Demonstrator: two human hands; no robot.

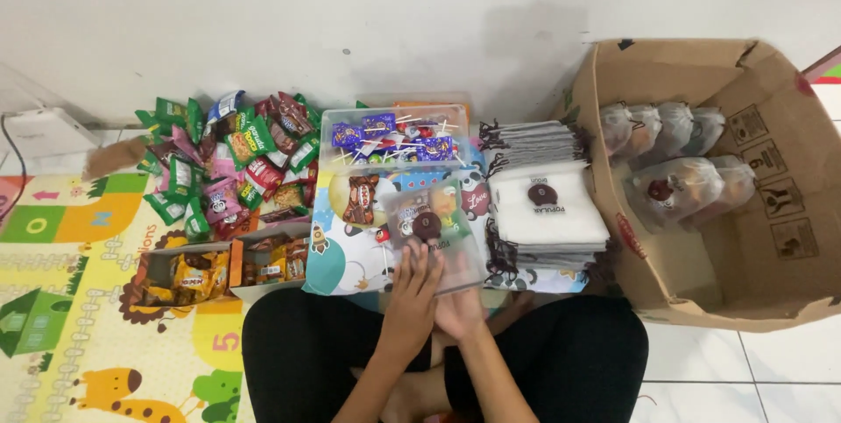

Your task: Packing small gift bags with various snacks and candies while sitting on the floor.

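Both hands meet at a clear pouch (pixel 435 230) held over the lap, snacks showing inside. The left hand (pixel 410 300) lies flat on its front, fingers straight; the right hand (pixel 462 311) grips it from below. Ahead sit a lollipop tub (pixel 394 138), a stack of pouches (pixel 545 208) and a snack pile (pixel 232 160); a box (pixel 788 239) of filled pouches stands right.
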